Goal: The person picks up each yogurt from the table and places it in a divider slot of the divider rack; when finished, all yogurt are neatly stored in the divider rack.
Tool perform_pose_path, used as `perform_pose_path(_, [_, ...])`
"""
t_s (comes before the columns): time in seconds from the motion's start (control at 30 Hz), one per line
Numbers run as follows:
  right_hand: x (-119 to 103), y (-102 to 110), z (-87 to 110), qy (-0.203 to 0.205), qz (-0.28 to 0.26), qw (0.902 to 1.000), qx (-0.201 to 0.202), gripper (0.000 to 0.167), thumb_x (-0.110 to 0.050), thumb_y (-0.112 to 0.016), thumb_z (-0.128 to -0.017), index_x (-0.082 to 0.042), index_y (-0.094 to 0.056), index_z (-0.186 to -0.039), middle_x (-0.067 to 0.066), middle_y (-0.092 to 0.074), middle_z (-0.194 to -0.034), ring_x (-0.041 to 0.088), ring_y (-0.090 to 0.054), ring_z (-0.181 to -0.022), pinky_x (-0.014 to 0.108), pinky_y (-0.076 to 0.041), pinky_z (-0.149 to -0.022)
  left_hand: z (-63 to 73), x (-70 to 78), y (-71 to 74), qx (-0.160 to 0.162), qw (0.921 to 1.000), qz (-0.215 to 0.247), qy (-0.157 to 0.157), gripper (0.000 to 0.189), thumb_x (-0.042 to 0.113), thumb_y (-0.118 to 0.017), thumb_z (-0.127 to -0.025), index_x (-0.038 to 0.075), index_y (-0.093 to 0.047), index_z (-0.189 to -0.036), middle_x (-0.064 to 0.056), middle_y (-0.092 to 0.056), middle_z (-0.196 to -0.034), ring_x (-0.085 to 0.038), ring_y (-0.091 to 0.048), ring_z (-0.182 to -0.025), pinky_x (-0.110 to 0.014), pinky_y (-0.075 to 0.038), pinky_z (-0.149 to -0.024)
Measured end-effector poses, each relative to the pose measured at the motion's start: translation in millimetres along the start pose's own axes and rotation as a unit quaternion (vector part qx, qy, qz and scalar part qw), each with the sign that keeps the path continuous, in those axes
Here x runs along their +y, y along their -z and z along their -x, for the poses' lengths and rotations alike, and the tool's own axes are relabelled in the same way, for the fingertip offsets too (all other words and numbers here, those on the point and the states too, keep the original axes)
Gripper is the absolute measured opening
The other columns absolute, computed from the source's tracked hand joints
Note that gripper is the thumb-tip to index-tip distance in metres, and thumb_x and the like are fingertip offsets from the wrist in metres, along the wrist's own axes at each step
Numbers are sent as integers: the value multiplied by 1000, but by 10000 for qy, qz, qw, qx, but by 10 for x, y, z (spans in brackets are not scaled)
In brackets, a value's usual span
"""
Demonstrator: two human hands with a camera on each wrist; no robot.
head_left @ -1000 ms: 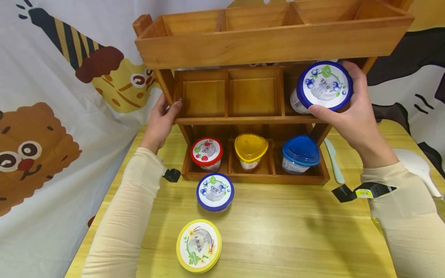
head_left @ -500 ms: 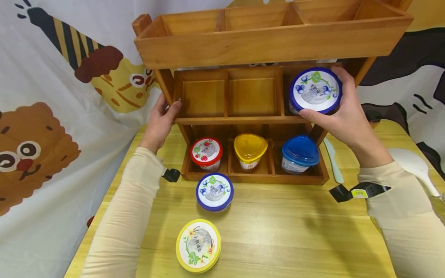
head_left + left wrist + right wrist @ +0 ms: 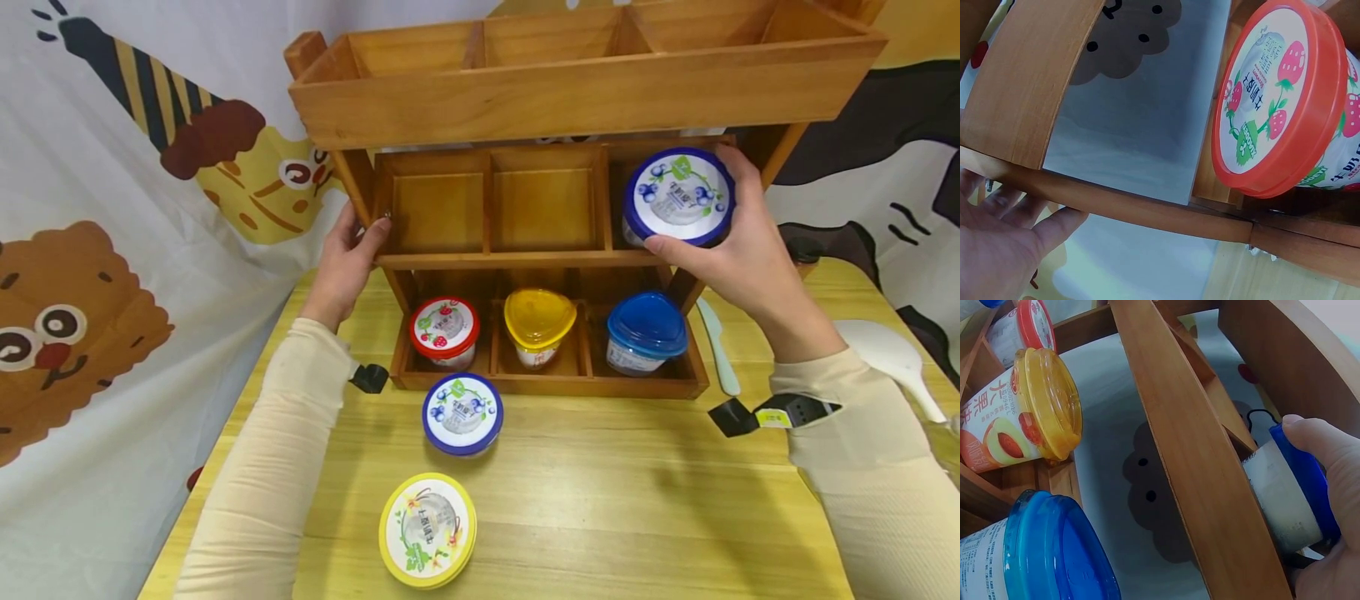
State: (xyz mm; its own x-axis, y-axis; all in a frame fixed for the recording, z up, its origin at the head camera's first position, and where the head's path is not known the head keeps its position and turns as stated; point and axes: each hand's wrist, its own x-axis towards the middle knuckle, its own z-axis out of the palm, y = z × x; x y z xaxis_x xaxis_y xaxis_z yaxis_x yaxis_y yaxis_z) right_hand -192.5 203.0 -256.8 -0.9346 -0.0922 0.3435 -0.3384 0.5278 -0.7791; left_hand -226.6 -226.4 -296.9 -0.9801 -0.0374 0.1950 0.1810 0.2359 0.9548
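My right hand (image 3: 750, 237) grips a round cup with a blue-rimmed blueberry lid (image 3: 681, 197), thumb and fingers around the rim. The cup sits in the right compartment of the wooden rack's (image 3: 585, 96) middle tier; its base is hidden in the head view. The right wrist view shows its pale side (image 3: 1285, 494) behind the tier's front board. My left hand (image 3: 348, 258) holds the left side of the rack at middle-tier height, thumb in front. In the left wrist view, the left hand's (image 3: 1010, 240) fingers pass behind the wooden side rail.
Below, the bottom tier holds a red-lidded strawberry cup (image 3: 446, 327), a yellow-lidded cup (image 3: 540, 321) and a blue-lidded cup (image 3: 647, 329). Another blueberry cup (image 3: 462, 414) and a yellow-rimmed cup (image 3: 427, 531) stand in front on the table. A pale green knife (image 3: 718, 346) and white scoop-like utensil (image 3: 888, 354) lie right.
My right hand has moved the blueberry cup left and slightly down into the right compartment of the middle tier. My left hand keeps its place on the rack.
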Motion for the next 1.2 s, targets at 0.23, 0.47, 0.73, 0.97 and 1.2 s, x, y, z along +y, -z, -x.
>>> perform_pose_path(0.23, [-22,6,5,258,-92,9995,173,105,-13,-81,-79,-25,-11,-157,7,-22,-158,24,-28,-143,32,-20,-123,7,-6,-2,-13,10000,2,-8,53,34,-55,-101,31,-36,-151,-5,-45,-151,-23,-50,-131,-32,-49,-92])
perform_pose_path(0.47, [-97,46,57,542,-326,9972,390,98,-5,-78,-79,-21,-18,-156,6,-24,-159,18,-26,-145,26,-18,-122,4,-1,-3,-6,10000,29,29,52,33,-54,-101,29,-37,-150,-5,-45,-151,-24,-50,-131,-36,-49,-95])
perform_pose_path(0.73, [-225,122,207,882,-402,9945,389,100,3,-77,-78,-21,-19,-156,4,-24,-160,15,-21,-150,19,-15,-120,7,18,-5,-2,10000,-19,48,50,34,-53,-101,30,-38,-149,-5,-45,-150,-23,-51,-130,-36,-49,-95])
perform_pose_path(0.97, [-338,153,401,1197,-128,9923,278,103,9,-77,-74,-19,-21,-156,5,-27,-160,17,-22,-150,16,-16,-119,7,10,-6,8,10000,-28,52,50,34,-53,-101,29,-39,-149,-5,-46,-149,-23,-51,-130,-35,-49,-94])
perform_pose_path(1.2, [-480,109,591,1602,-314,9866,-18,108,20,-76,-67,-14,-24,-155,9,-31,-158,22,-29,-148,19,-23,-118,15,16,-2,-20,10000,-29,53,51,34,-53,-101,30,-37,-149,-4,-44,-151,-23,-49,-133,-40,-48,-99])
